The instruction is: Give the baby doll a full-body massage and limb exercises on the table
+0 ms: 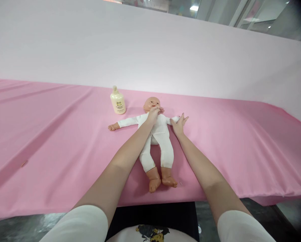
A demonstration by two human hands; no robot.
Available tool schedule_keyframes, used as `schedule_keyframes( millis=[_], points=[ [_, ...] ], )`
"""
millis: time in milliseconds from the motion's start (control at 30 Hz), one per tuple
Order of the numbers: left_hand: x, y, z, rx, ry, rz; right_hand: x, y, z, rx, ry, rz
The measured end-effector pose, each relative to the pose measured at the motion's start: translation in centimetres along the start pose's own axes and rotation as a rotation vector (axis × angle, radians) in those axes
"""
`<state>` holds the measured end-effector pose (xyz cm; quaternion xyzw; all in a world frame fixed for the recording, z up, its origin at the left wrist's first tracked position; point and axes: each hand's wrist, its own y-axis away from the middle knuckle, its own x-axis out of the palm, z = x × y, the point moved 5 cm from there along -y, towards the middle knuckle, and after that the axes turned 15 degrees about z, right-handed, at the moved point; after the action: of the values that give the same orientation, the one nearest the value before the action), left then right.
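A baby doll [161,128] with a white cloth body and hard tan head, hands and feet lies on its back, feet toward me. My left hand [155,113] rests at the doll's neck and chin, its fingers stretched out to the right. At the doll's arm on the right side is my right hand [178,125], thumb and fingers spread apart around the sleeve; it partly hides the doll's hand. The doll's other arm reaches out to the left, touched by neither hand.
A cream pump bottle [118,102] stands upright left of the doll's head. Pink cloth [72,144] covers the table, with folds at the left. A white wall panel [140,50] rises behind it. A small brownish scrap [24,163] lies at far left.
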<state>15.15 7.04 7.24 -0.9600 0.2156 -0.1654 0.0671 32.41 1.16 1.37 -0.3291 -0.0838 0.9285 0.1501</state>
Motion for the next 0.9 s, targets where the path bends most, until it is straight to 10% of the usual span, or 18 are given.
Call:
schedule_keyframes(
  millis=[567,900],
  points=[
    [-4.7,7.2,0.0,-0.126,0.600,0.108,0.9,0.4,0.4,0.062,0.255,0.181],
    [-11.4,14.0,-0.4,-0.290,0.576,-0.283,1.2,0.3,0.1,0.035,0.265,0.172]
  ],
)
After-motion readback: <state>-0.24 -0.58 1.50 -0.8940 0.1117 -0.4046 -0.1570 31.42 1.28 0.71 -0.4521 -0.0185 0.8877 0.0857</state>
